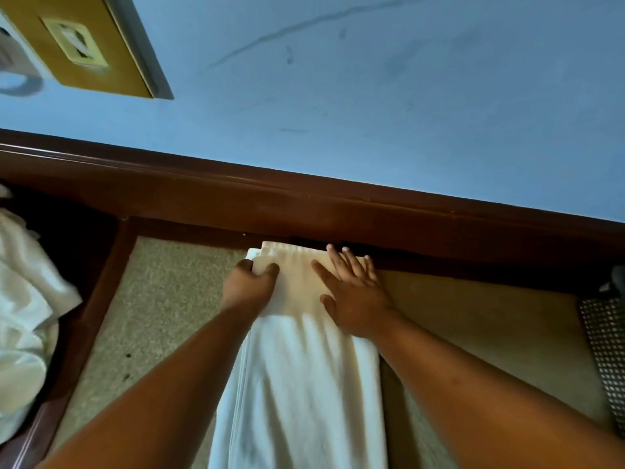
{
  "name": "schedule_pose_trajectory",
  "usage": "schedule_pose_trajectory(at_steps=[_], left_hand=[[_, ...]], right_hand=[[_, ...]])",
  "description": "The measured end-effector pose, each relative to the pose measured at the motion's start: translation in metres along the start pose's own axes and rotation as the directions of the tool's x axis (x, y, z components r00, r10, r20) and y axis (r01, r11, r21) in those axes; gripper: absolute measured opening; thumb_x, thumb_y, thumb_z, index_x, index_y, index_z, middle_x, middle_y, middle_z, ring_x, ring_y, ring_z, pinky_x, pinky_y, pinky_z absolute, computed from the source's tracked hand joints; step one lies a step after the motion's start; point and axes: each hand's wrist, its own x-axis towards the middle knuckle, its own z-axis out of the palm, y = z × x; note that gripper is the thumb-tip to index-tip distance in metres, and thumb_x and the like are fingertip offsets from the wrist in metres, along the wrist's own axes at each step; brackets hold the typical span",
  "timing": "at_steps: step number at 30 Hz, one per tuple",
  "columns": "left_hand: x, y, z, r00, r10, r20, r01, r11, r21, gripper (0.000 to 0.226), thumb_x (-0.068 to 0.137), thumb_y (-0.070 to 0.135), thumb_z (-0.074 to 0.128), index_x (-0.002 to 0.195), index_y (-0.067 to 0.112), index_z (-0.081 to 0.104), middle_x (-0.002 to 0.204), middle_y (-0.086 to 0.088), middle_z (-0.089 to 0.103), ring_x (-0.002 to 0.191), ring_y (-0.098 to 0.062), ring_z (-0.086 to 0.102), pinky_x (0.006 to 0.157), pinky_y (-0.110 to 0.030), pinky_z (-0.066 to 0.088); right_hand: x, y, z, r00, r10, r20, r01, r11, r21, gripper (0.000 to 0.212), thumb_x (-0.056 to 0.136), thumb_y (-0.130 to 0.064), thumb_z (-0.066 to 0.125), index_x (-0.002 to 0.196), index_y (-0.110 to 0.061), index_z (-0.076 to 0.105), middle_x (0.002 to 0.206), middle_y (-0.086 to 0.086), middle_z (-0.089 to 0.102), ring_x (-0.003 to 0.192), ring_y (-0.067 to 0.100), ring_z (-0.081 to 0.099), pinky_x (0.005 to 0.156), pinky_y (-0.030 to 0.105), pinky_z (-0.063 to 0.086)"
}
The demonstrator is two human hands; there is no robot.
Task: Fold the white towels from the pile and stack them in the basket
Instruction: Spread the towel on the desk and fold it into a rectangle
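Observation:
A white towel point(297, 384) lies as a long narrow strip on the speckled tabletop point(162, 299), running from the near edge to the far rim. My left hand point(248, 286) grips the towel's far left corner, thumb on top and fingers curled round the edge. My right hand point(355, 292) lies flat with spread fingers on the far right part of the towel. A pile of loose white towels point(23, 316) sits at the left edge. A woven basket point(605, 350) shows partly at the right edge.
A dark wooden rail point(304, 201) borders the table's far side, against a blue wall point(372, 96). A yellow-brown panel with a socket point(77, 42) hangs at top left. A wooden frame edge point(91, 316) separates the tabletop from the towel pile.

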Motion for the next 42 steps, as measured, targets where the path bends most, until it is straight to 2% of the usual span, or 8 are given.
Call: schedule_pose_trajectory(at_steps=[4, 10, 17, 20, 24, 30, 36, 42], left_hand=[[0.008, -0.005, -0.001, 0.999, -0.043, 0.005, 0.043, 0.994, -0.097, 0.022, 0.095, 0.027, 0.065, 0.106, 0.009, 0.068, 0.096, -0.011, 0.068, 0.094, -0.035, 0.066, 0.083, -0.041, 0.056], [-0.004, -0.010, -0.013, 0.990, -0.089, 0.113, 0.112, 0.969, -0.220, 0.038, 0.093, 0.035, 0.070, 0.120, 0.011, 0.057, 0.108, -0.013, 0.064, 0.090, -0.030, 0.063, 0.068, -0.036, 0.053], [-0.088, -0.053, -0.041, 0.898, -0.105, 0.426, -0.011, 0.965, 0.262, 0.040, 0.082, 0.036, 0.082, 0.098, 0.005, 0.063, 0.078, -0.010, 0.066, 0.051, -0.015, 0.061, 0.039, -0.023, 0.045], [-0.125, -0.084, -0.044, 0.863, -0.146, 0.484, -0.011, 0.951, 0.308, 0.026, 0.086, 0.027, 0.078, 0.091, 0.003, 0.068, 0.070, -0.011, 0.066, 0.052, -0.021, 0.065, 0.047, -0.028, 0.053], [-0.161, -0.130, -0.040, 0.980, -0.100, 0.174, 0.082, 0.990, 0.111, 0.014, 0.085, 0.019, 0.075, 0.085, 0.010, 0.064, 0.087, -0.016, 0.068, 0.089, -0.038, 0.069, 0.078, -0.044, 0.058], [-0.206, -0.163, -0.042, 0.964, -0.107, 0.245, 0.092, 0.993, 0.074, 0.065, 0.061, 0.067, 0.079, 0.085, 0.008, 0.064, 0.081, -0.012, 0.070, 0.076, -0.031, 0.069, 0.070, -0.051, 0.060], [-0.248, -0.182, -0.061, 0.789, -0.100, 0.607, -0.160, 0.920, 0.358, 0.035, 0.075, 0.052, 0.084, 0.090, 0.026, 0.067, 0.083, 0.007, 0.069, 0.069, -0.006, 0.064, 0.055, -0.018, 0.050], [-0.295, -0.217, -0.076, 0.675, -0.235, 0.700, -0.190, 0.861, 0.472, 0.017, 0.087, 0.034, 0.075, 0.087, 0.019, 0.068, 0.060, 0.006, 0.066, 0.048, -0.006, 0.059, 0.049, -0.022, 0.049]], right_hand=[[0.001, 0.001, -0.014, 0.988, 0.149, 0.031, -0.145, 0.983, -0.114, 0.076, 0.097, -0.025, 0.042, 0.159, -0.037, -0.002, 0.164, 0.011, 0.013, 0.153, 0.035, -0.001, 0.120, 0.055, -0.008], [-0.024, -0.014, -0.021, 0.986, 0.148, -0.076, -0.151, 0.987, -0.044, 0.080, 0.093, -0.017, 0.052, 0.160, -0.022, 0.008, 0.166, 0.015, -0.003, 0.153, 0.035, -0.011, 0.119, 0.052, -0.011], [-0.130, -0.056, 0.016, 0.989, 0.050, 0.136, -0.054, 0.998, 0.030, 0.076, 0.096, -0.022, 0.046, 0.160, -0.027, 0.005, 0.167, 0.009, -0.009, 0.153, 0.029, -0.014, 0.123, 0.051, 0.000], [-0.179, -0.075, 0.039, 0.983, 0.030, 0.181, -0.049, 0.993, 0.103, 0.075, 0.097, -0.023, 0.048, 0.160, -0.028, 0.007, 0.167, 0.006, -0.011, 0.153, 0.027, -0.014, 0.122, 0.050, 0.001], [-0.238, -0.100, 0.061, 0.966, 0.058, 0.252, -0.103, 0.980, 0.168, 0.077, 0.098, -0.027, 0.048, 0.160, -0.029, 0.002, 0.166, 0.002, -0.017, 0.154, 0.024, -0.012, 0.123, 0.047, 0.003], [-0.299, -0.124, 0.106, 0.933, 0.262, 0.246, -0.312, 0.930, 0.194, 0.077, 0.098, -0.047, 0.038, 0.158, -0.033, -0.009, 0.157, -0.004, -0.034, 0.154, 0.021, -0.014, 0.122, 0.051, 0.009], [-0.331, -0.144, 0.129, 0.886, 0.386, 0.257, -0.449, 0.854, 0.264, 0.078, 0.100, -0.053, 0.037, 0.158, -0.031, -0.010, 0.161, -0.010, -0.032, 0.153, 0.026, -0.012, 0.121, 0.053, 0.010], [-0.353, -0.147, 0.138, 0.896, 0.336, 0.291, -0.413, 0.871, 0.266, 0.089, 0.090, -0.070, 0.027, 0.158, -0.027, -0.011, 0.158, -0.008, -0.038, 0.153, 0.028, -0.015, 0.122, 0.052, 0.007]])
